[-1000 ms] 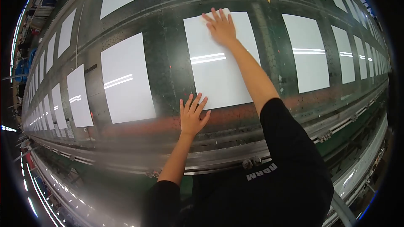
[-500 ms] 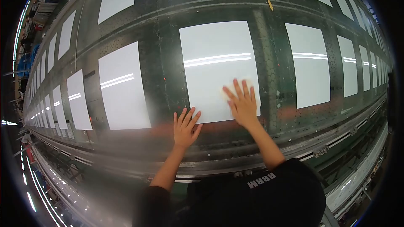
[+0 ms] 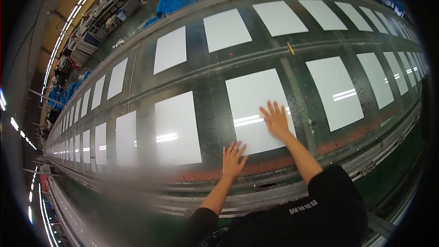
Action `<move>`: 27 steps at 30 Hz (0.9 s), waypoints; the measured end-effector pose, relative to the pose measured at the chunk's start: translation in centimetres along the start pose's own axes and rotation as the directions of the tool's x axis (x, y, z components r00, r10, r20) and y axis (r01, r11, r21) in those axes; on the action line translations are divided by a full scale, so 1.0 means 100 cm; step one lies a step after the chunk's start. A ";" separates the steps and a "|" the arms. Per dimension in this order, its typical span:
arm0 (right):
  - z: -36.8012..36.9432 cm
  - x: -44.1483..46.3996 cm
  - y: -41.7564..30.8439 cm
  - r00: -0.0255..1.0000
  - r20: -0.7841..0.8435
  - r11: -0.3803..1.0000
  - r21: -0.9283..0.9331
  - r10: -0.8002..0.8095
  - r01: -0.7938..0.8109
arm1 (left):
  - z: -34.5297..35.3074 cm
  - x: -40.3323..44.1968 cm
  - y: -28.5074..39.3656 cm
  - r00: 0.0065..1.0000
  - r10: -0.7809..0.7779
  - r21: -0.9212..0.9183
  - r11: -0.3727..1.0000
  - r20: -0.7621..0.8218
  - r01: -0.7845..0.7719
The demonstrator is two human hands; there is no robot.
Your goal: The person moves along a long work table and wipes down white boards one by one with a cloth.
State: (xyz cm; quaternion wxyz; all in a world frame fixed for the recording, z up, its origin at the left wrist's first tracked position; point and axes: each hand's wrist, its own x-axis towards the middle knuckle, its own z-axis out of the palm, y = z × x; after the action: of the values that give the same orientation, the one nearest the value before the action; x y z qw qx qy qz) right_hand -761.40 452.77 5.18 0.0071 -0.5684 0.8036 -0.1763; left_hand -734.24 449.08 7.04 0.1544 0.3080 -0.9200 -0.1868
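A white sheet [image 3: 256,89] lies flat on the long dark table, directly in front of me. My right hand [image 3: 276,121] rests palm down on its right half, fingers spread; what may be beneath the palm is hidden. At the sheet's near left corner is my left hand [image 3: 234,161], open, with its fingertips at the edge and the palm over the dark surface. Neither hand is closed round anything that I can see.
More white sheets, such as one on the left [image 3: 178,128] and one on the right [image 3: 336,93], lie in two long rows. A metal rail [image 3: 183,201] runs along the near edge. A small yellow strip [image 3: 291,48] lies between the rows. Blue covering [image 3: 176,2] stands beyond the table.
My view has tilted up and turned, showing more of the far side. My right hand has shifted up the same sheet; the pale patch seen under it earlier no longer shows clearly. My left hand stays near the corner.
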 end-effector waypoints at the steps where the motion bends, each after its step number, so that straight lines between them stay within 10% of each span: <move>1: -0.008 -0.030 -0.012 0.995 0.095 1.000 -0.008 -0.017 0.018 | -0.002 -0.001 0.001 1.000 0.005 -0.006 1.000 -0.007 -0.005; 6: -0.061 -0.148 -0.036 0.974 0.202 0.817 0.540 0.106 -0.201 | 0.004 -0.004 -0.006 0.999 0.042 -0.047 0.998 -0.005 -0.042; 11: -0.132 -0.206 -0.008 0.792 0.547 0.456 0.652 0.270 -0.606 | 0.008 -0.009 -0.013 0.995 0.093 -0.067 0.993 -0.045 -0.096; 16: -0.198 -0.249 0.028 0.734 0.466 0.029 0.835 0.495 -0.550 | 0.008 -0.007 -0.013 0.997 0.059 -0.201 0.977 -0.046 -0.067; 21: -0.235 -0.285 0.111 0.683 0.244 0.108 0.897 0.689 -0.429 | 0.050 0.018 -0.068 0.990 -0.115 -0.349 0.927 0.080 0.136; 23: -0.247 -0.289 0.148 0.636 0.150 0.168 0.896 0.757 -0.410 | 0.027 0.039 -0.027 0.787 -0.576 -0.486 0.635 0.219 0.600; 27: -0.240 -0.258 0.229 0.727 -0.107 0.500 0.792 0.678 -0.350 | 0.051 0.055 0.129 0.812 -0.521 -0.527 0.782 -0.262 0.332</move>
State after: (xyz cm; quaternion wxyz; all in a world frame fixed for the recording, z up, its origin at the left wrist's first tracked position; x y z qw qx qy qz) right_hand -778.22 489.69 16.10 0.1180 -0.1930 0.7812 -0.5818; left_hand -747.06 456.50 9.13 0.3565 0.4981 -0.7024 -0.3624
